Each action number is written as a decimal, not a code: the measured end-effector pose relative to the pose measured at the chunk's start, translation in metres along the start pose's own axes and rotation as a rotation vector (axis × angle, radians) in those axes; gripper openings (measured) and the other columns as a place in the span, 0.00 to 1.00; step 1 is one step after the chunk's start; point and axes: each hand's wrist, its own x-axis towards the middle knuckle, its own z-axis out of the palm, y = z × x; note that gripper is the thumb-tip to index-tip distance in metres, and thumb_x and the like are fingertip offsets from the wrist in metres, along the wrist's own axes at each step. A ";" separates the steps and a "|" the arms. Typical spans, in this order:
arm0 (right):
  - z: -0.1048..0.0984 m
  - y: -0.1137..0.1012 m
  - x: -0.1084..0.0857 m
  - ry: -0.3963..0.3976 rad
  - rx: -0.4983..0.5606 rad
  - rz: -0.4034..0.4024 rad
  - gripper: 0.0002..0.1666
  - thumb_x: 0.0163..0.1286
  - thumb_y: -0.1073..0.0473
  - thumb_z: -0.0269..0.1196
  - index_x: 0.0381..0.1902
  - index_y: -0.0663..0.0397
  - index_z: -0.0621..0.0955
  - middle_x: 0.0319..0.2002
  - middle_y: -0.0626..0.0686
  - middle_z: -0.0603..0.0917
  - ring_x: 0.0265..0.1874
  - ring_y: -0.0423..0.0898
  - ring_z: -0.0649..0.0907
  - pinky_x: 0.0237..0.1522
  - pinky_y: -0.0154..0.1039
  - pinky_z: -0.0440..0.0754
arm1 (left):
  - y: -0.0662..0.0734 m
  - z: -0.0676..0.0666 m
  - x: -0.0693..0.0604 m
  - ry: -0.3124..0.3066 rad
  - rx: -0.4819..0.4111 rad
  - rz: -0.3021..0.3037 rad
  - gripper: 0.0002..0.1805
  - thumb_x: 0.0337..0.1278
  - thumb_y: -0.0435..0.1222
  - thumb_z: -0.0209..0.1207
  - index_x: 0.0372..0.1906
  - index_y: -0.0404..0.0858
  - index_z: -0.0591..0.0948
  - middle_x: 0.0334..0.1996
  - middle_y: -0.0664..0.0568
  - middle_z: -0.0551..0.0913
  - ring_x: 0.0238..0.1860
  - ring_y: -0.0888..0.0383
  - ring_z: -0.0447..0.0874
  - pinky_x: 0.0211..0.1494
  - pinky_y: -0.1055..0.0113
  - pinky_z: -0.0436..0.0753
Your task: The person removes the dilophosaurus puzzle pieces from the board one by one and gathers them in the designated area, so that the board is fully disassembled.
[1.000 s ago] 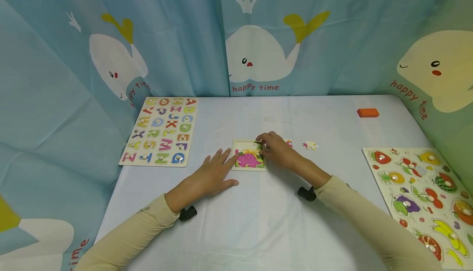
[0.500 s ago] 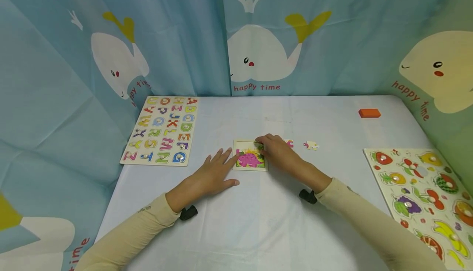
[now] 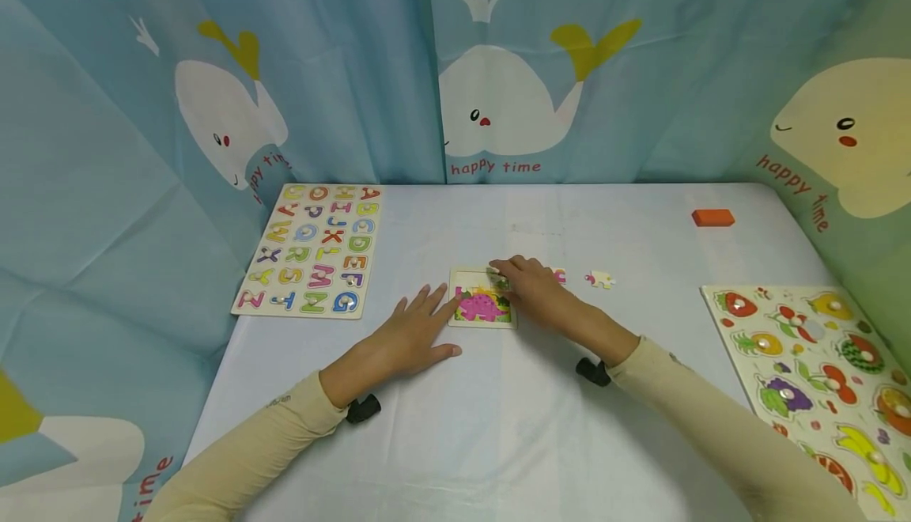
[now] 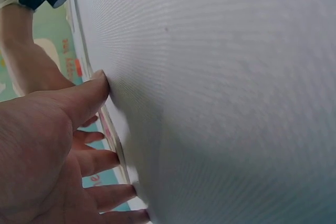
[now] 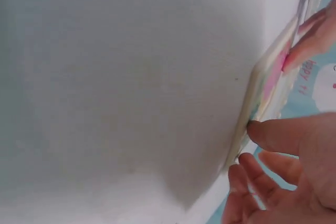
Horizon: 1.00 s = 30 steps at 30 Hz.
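Observation:
A small jigsaw puzzle in a pale frame (image 3: 484, 326), with a pink dinosaur (image 3: 478, 308) on green, lies mid-table; its upper left part is bare and pale. My left hand (image 3: 413, 338) lies flat with fingers spread, its fingertips touching the frame's left edge. With curled fingers, my right hand (image 3: 537, 289) pinches a green puzzle piece (image 3: 502, 278) at the frame's upper right corner. In the right wrist view, the right thumb (image 5: 273, 136) touches the puzzle near its edge; the piece is mostly hidden there. Loose puzzle pieces (image 3: 601, 278) lie right of that hand, one partly hidden behind it.
An alphabet board (image 3: 308, 253) lies at the back left. A fruit board (image 3: 811, 380) lies along the right side. An orange block (image 3: 713, 217) rests at the back right. Blue whale-print curtains (image 3: 342, 71) enclose the table (image 3: 455, 443).
The right fingers have shifted slightly at the frame's upper right corner, where the green piece looks lower and flatter. The left hand keeps its place.

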 end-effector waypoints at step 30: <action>-0.001 0.005 0.002 -0.003 0.050 -0.031 0.28 0.73 0.66 0.67 0.69 0.48 0.79 0.62 0.61 0.77 0.61 0.60 0.77 0.52 0.54 0.71 | -0.001 -0.001 0.000 -0.011 -0.013 -0.012 0.46 0.74 0.59 0.59 0.86 0.45 0.57 0.86 0.43 0.49 0.86 0.39 0.44 0.81 0.33 0.54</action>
